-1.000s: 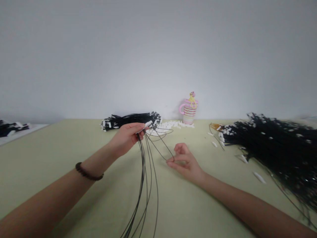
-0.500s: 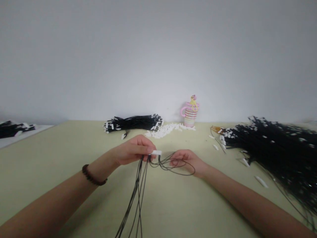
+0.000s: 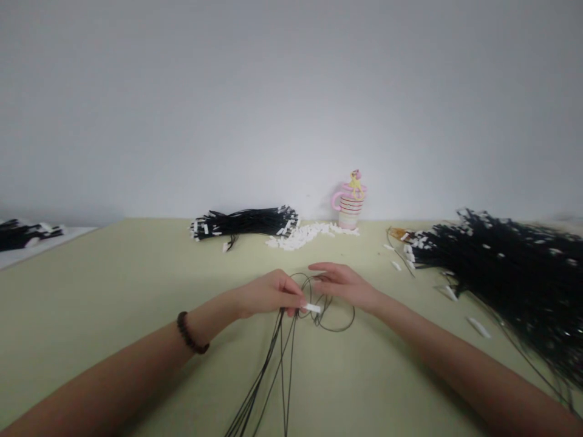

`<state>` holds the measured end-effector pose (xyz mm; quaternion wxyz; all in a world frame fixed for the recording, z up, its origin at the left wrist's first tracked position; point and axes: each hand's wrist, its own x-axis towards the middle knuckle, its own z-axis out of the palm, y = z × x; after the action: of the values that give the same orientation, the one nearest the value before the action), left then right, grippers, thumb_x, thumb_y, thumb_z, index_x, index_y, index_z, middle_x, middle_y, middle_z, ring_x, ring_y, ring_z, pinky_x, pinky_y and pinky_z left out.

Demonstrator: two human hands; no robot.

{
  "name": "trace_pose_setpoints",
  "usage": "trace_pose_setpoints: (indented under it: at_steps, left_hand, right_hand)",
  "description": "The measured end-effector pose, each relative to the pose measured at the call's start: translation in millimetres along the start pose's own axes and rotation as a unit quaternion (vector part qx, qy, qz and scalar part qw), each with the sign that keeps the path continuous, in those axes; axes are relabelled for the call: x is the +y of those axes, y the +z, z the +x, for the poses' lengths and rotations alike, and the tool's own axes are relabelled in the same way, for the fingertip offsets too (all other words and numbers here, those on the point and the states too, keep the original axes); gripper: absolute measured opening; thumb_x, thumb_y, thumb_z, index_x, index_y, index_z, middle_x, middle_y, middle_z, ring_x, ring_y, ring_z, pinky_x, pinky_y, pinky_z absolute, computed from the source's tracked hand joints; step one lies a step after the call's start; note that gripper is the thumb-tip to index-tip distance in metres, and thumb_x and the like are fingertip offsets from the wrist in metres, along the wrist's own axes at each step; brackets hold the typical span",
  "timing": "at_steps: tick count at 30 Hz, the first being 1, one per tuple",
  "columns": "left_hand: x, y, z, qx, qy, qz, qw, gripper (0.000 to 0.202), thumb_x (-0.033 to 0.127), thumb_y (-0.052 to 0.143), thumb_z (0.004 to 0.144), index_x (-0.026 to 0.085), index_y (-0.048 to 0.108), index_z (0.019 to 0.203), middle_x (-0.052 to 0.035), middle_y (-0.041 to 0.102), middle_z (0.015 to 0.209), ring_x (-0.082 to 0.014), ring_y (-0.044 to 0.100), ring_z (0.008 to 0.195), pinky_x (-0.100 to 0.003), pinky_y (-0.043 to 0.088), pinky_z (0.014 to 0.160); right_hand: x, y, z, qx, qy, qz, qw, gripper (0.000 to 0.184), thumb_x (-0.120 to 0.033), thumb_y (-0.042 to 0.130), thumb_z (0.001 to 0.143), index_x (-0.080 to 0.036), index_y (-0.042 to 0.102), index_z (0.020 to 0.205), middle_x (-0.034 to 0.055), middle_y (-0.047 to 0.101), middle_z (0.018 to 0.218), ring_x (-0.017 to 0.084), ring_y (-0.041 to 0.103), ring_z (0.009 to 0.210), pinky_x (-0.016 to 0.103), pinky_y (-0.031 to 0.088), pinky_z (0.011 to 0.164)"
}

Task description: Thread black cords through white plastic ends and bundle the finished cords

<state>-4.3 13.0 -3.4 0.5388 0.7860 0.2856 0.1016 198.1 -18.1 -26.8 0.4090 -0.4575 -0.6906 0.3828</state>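
Observation:
My left hand (image 3: 268,294) is closed in a pinch on several thin black wires (image 3: 277,358) that trail toward me over the table, with a small white connector (image 3: 312,308) at its fingertips. My right hand (image 3: 345,285) lies just to the right of it, fingers stretched forward over a loop of the same wires (image 3: 339,325). Whether the right hand grips a wire is hidden. A dark bead bracelet (image 3: 191,332) sits on my left wrist.
A tied bundle of black wires (image 3: 243,222) lies at the back, beside a heap of white connectors (image 3: 305,233) and a pink striped mug (image 3: 348,207). A large pile of black wires (image 3: 510,261) fills the right side. Loose white connectors (image 3: 477,326) are scattered near it.
Both hands came down and toward me onto the table. The right hand went from pinching a raised wire to lying stretched over a slack loop next to the left hand.

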Motion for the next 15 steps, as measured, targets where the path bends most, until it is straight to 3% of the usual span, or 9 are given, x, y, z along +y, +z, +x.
trace_pose_setpoints:
  at_steps: [3,5,7,9,12,15]
  left_hand:
    - [-10,3.3,5,0.026,-0.015,-0.005,1.0,0.03,0.039,0.056,0.07,0.01,0.066,0.071,0.0003,0.052,0.051,-0.0063,0.037,0.046,-0.02,0.025,0.046]
    - [-13,5.0,8,0.055,-0.021,-0.022,0.998,0.029,0.039,0.057,0.069,0.01,0.063,0.065,0.0006,0.051,0.051,-0.0061,0.036,0.045,-0.02,0.025,0.045]
    - [-14,6.5,9,0.092,-0.026,-0.042,0.995,0.028,0.037,0.057,0.068,0.011,0.059,0.059,0.001,0.05,0.05,-0.0062,0.036,0.044,-0.02,0.026,0.044]
    - [-13,7.9,11,0.125,-0.04,-0.061,0.989,0.028,0.037,0.056,0.068,0.011,0.058,0.058,0.0015,0.049,0.049,-0.0065,0.036,0.043,-0.02,0.027,0.043]
    - [-13,8.3,12,0.16,-0.06,-0.078,0.982,0.027,0.036,0.056,0.068,0.011,0.061,0.064,0.0019,0.048,0.049,-0.0066,0.037,0.042,-0.02,0.028,0.041]
    - [-17,5.2,13,0.186,-0.055,-0.072,0.978,0.026,0.036,0.056,0.067,0.01,0.062,0.066,0.0015,0.049,0.051,-0.0063,0.038,0.043,-0.019,0.028,0.04]
  right_hand:
    - [-4,6,-5,0.089,-0.143,-0.18,0.969,0.033,-0.023,0.061,0.065,-0.016,0.059,0.098,0.0106,0.049,0.115,0.02,0.046,0.107,0.033,0.035,0.09]
    - [-10,12,-11,0.113,-0.182,-0.227,0.95,0.024,-0.02,0.056,0.068,-0.015,0.058,0.092,0.0075,0.057,0.096,0.015,0.053,0.089,0.026,0.04,0.078]
    - [-18,21,-18,0.084,-0.169,-0.244,0.951,0.01,-0.02,0.051,0.072,-0.016,0.057,0.079,0.0011,0.056,0.07,0.009,0.051,0.063,0.02,0.039,0.06]
    - [-24,32,-25,0.028,-0.127,-0.256,0.958,0.013,-0.023,0.047,0.075,-0.016,0.052,0.065,-0.0023,0.05,0.055,0.007,0.044,0.049,0.018,0.032,0.049]
    - [-26,47,-35,-0.032,-0.062,-0.258,0.964,0.017,-0.028,0.051,0.072,-0.016,0.047,0.061,-0.0033,0.049,0.051,0.006,0.041,0.046,0.017,0.027,0.045]
    - [-22,53,-39,-0.047,-0.017,-0.236,0.971,0.015,-0.02,0.057,0.061,-0.016,0.044,0.068,-0.0046,0.049,0.054,0.006,0.041,0.047,0.016,0.025,0.043]
